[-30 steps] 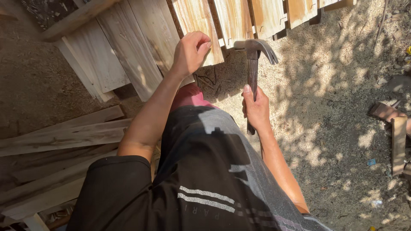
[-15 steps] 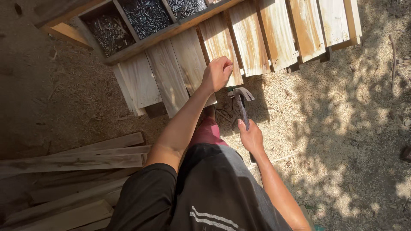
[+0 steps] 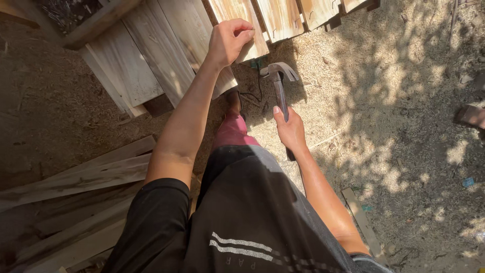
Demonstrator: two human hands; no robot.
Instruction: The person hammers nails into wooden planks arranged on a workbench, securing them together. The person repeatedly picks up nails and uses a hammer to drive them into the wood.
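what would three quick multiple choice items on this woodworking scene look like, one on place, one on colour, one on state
1. Where do the loose wooden boards lie?
A. on the ground on the person's left
B. stacked on the slat panel
C. in the right hand

2. What colour is the trouser leg below the dark shirt?
A. yellow
B. pinkish red
C. white

3. What is the right hand doing?
A. resting open on the ground
B. gripping the claw hammer by its handle
C. pinching a slat

Answers:
1 A, they lie on the dirt at lower left.
2 B, the leg shows pinkish red.
3 B, the fingers wrap the handle, while the left hand sits closed at the slat panel.
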